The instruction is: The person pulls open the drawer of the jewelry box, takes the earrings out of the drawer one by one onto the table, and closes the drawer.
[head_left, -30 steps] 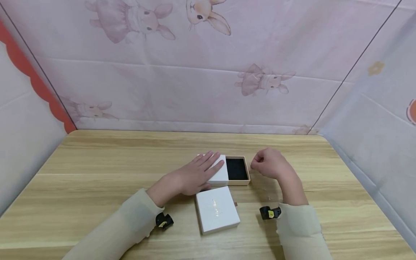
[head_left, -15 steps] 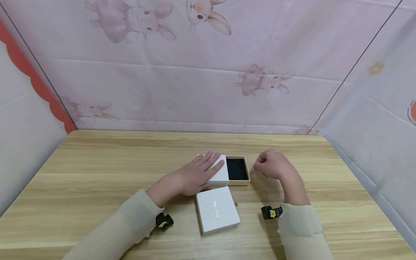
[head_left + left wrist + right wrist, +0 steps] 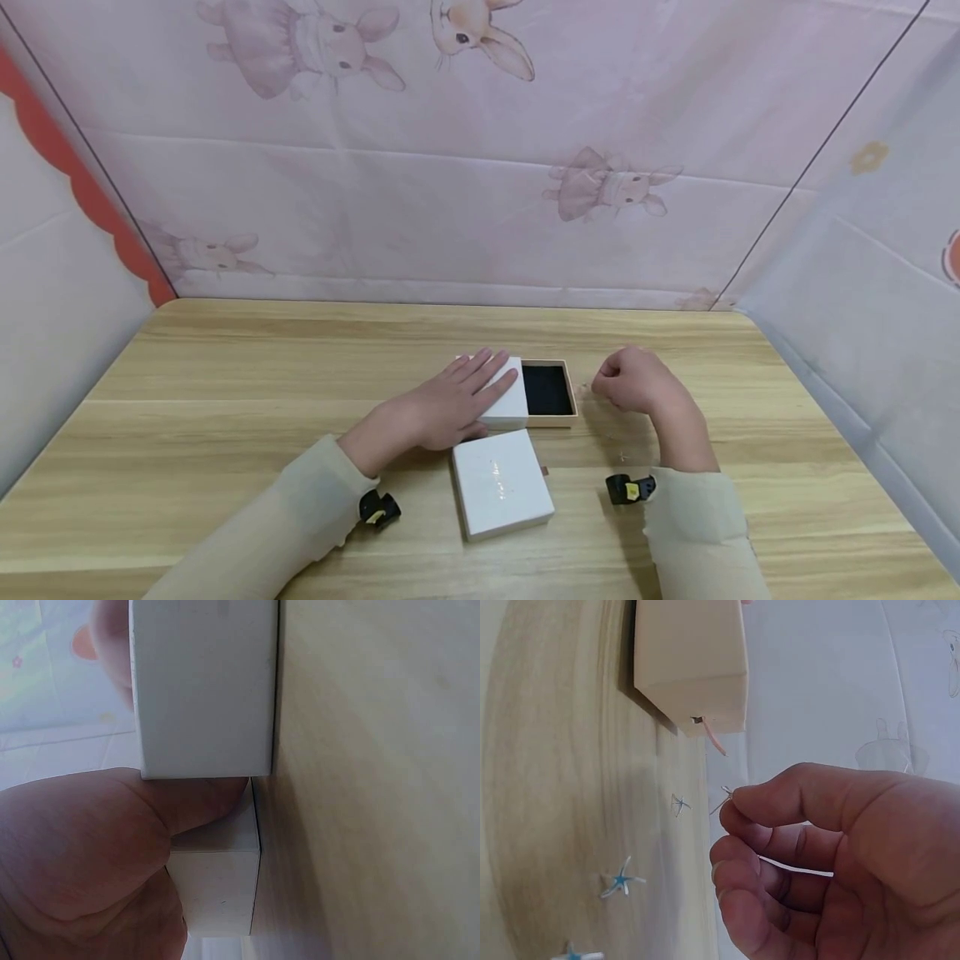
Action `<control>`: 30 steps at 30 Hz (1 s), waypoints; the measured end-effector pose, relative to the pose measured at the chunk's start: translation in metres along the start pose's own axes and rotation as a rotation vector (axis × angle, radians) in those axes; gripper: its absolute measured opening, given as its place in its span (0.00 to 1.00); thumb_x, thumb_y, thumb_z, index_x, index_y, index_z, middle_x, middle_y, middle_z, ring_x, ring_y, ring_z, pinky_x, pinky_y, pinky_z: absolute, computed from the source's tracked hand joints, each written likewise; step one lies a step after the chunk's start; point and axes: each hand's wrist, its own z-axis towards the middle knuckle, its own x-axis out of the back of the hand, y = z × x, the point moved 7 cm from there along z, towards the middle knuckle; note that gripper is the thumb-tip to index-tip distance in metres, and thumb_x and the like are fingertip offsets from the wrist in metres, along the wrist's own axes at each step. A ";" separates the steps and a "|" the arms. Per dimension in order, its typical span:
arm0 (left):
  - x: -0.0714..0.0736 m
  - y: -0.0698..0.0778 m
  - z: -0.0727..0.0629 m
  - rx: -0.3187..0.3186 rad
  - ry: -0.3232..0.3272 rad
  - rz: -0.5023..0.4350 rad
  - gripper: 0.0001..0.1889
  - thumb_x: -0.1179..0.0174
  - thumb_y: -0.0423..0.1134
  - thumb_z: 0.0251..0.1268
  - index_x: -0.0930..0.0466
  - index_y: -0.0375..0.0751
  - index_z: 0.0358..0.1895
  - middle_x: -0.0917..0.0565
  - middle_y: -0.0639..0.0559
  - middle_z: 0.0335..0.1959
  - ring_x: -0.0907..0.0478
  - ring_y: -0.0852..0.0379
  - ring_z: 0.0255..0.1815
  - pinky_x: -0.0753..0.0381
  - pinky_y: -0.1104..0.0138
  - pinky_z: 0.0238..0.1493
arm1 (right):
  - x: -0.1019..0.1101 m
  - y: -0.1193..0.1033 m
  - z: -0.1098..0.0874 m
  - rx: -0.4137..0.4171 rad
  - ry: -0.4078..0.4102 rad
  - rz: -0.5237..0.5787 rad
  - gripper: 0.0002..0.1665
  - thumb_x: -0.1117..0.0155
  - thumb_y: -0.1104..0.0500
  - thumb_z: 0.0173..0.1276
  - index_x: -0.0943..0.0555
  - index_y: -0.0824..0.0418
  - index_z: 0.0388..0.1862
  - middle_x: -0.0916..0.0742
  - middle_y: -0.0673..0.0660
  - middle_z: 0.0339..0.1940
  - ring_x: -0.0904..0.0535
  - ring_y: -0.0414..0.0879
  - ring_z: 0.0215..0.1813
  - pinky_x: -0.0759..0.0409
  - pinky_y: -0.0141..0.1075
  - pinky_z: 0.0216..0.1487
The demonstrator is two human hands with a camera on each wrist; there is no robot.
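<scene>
A white slide-out box stands half drawn, its sleeve (image 3: pixel 512 407) on the left and its black-lined drawer (image 3: pixel 547 390) on the right. My left hand (image 3: pixel 442 408) rests on the sleeve with straight, spread fingers; in the left wrist view its thumb (image 3: pixel 202 802) lies along the sleeve's side. Right of the drawer, my right hand (image 3: pixel 637 382) pinches a tiny silvery charm (image 3: pixel 724 796) between thumb and forefinger, mostly hidden by the fingertips. Several small starfish charms (image 3: pixel 620 881) with blue centres lie on the table near that hand.
A second white box (image 3: pixel 501 483) with gold lettering lies shut just in front of the first, with a short brown tab at its right. A pink ribbon pull (image 3: pixel 715 737) sticks out of the drawer's end. Printed cloth (image 3: pixel 412 200) hangs behind the wooden table (image 3: pixel 262 358).
My right hand has shifted slightly to the right, away from the drawer's end, still pinching. My left hand and both boxes have stayed in place.
</scene>
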 end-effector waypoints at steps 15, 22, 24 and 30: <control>0.000 0.000 0.000 -0.001 0.005 0.007 0.40 0.50 0.48 0.78 0.62 0.42 0.82 0.64 0.40 0.83 0.65 0.40 0.83 0.56 0.48 0.80 | -0.003 0.003 0.001 -0.018 -0.025 -0.020 0.11 0.42 0.61 0.66 0.18 0.62 0.25 0.23 0.49 0.17 0.28 0.44 0.25 0.30 0.36 0.28; 0.000 -0.001 0.000 -0.001 0.002 0.009 0.40 0.50 0.48 0.78 0.62 0.42 0.82 0.64 0.40 0.83 0.65 0.40 0.83 0.55 0.48 0.80 | -0.006 0.006 0.002 -0.031 -0.038 -0.017 0.11 0.41 0.61 0.67 0.17 0.62 0.25 0.23 0.49 0.18 0.27 0.44 0.26 0.29 0.35 0.29; 0.000 -0.001 0.000 0.000 0.001 0.008 0.40 0.50 0.48 0.78 0.62 0.42 0.82 0.64 0.40 0.83 0.65 0.41 0.83 0.56 0.48 0.80 | -0.007 0.007 0.002 -0.041 -0.041 -0.015 0.11 0.41 0.61 0.67 0.17 0.62 0.26 0.23 0.50 0.18 0.27 0.45 0.26 0.29 0.36 0.29; 0.000 -0.001 0.000 0.001 0.001 0.004 0.40 0.50 0.48 0.78 0.62 0.42 0.82 0.64 0.40 0.83 0.66 0.41 0.83 0.56 0.48 0.80 | -0.010 0.009 0.003 -0.063 -0.061 -0.013 0.12 0.40 0.60 0.70 0.17 0.61 0.27 0.22 0.51 0.20 0.26 0.45 0.28 0.28 0.36 0.30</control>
